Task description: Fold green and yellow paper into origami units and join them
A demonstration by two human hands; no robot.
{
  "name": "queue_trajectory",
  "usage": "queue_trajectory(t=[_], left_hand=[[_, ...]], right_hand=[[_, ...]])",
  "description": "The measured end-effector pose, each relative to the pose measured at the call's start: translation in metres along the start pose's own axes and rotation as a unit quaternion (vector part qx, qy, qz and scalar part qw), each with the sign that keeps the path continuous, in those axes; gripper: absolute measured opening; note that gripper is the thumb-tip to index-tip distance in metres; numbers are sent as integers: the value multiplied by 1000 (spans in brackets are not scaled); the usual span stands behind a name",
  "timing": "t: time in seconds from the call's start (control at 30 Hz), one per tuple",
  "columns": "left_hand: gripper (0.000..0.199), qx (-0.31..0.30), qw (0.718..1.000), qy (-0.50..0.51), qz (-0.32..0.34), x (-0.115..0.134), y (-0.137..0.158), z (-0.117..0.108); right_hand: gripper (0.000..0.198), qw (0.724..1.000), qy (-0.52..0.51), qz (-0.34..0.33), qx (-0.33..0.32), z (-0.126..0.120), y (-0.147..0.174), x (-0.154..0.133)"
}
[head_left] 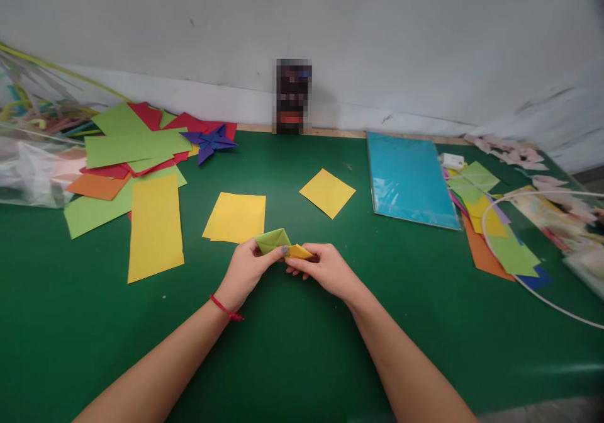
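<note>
Between finger and thumb, my left hand [249,264] pinches a folded green paper piece [271,240] with crease lines across it. My right hand [328,267] grips a folded yellow paper piece [301,252], whose left end meets the green one under my left thumb. Whether the two are slotted together or only overlap, I cannot tell. Just beyond my hands lie a small stack of yellow paper squares [237,215] and a single yellow square [327,193] turned like a diamond. A longer yellow sheet [155,229] rests farther left.
A blue folded paper star [211,143] sits by piled green and red sheets [136,149] at the back left. Back right is a blue plastic-wrapped pack [409,180]. Beyond it, coloured paper scraps [495,221] and a white cable [487,247] lie on the green table [292,360].
</note>
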State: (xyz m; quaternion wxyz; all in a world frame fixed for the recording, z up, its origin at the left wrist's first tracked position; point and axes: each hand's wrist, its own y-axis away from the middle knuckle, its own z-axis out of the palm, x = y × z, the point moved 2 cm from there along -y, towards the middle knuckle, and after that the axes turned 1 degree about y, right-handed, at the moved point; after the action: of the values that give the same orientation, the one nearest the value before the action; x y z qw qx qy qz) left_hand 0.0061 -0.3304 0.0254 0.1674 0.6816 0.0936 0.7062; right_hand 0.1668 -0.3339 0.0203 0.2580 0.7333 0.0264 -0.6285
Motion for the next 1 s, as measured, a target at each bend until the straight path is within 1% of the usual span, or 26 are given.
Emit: queue_trajectory(t=[0.23,0.37,0.43,0.53,0.6,0.8,1.0], left_hand=[[40,50,999,12,2,-4,2,1],[41,61,998,18,14,-5,3,3],[38,38,999,12,20,-3,3,3],[29,-33,999,-9,24,0,3,4],[25,-51,998,-25,24,0,3,4],[29,2,999,-35,-3,-2,4,1],[34,31,998,-50,3,-4,1,-3]], right_hand=[[22,999,24,-21,2,0,3,-5],[21,999,35,-27,5,-1,3,-5],[21,999,43,-25,8,-2,3,-5],[21,998,53,-28,16,-2,2,-5],[19,997,58,-38,17,-1,3,-5],[17,997,61,-50,11,3,6,-8],[20,989,115,-80,53,7,5,-7]])
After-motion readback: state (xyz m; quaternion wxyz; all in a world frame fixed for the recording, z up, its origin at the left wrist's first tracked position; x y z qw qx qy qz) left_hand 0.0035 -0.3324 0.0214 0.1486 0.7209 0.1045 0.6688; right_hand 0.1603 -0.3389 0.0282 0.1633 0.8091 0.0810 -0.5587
